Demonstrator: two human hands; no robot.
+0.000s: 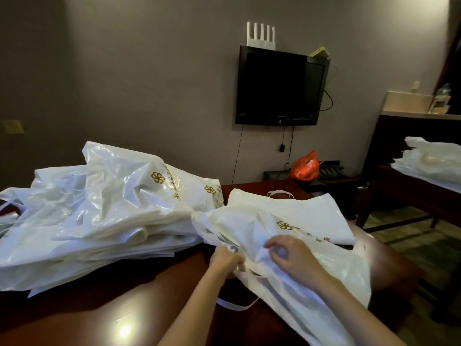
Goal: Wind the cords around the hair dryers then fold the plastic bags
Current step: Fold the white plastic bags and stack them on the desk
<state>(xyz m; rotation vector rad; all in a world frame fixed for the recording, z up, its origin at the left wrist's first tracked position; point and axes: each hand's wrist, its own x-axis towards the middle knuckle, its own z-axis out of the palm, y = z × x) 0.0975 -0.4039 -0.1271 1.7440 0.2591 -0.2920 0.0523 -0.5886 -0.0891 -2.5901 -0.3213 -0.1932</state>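
Observation:
A crumpled white plastic bag (294, 265) with gold print lies on the dark wooden table (104, 313) in front of me. My left hand (225, 259) grips a bunched fold at the bag's left edge. My right hand (291, 258) rests on top of the same bag with its fingers curled, pinching the plastic. One white strap handle (237, 305) trails onto the table below my hands. A flatter white bag (311, 211) lies just behind. A big heap of white plastic bags (99, 211) fills the table's left side. No hair dryer is visible.
A black television (279, 87) hangs on the far wall with a white router (260, 36) on top. An orange bag (304, 167) sits on a low stand below it. More white bags (434, 161) lie on a second table at the right.

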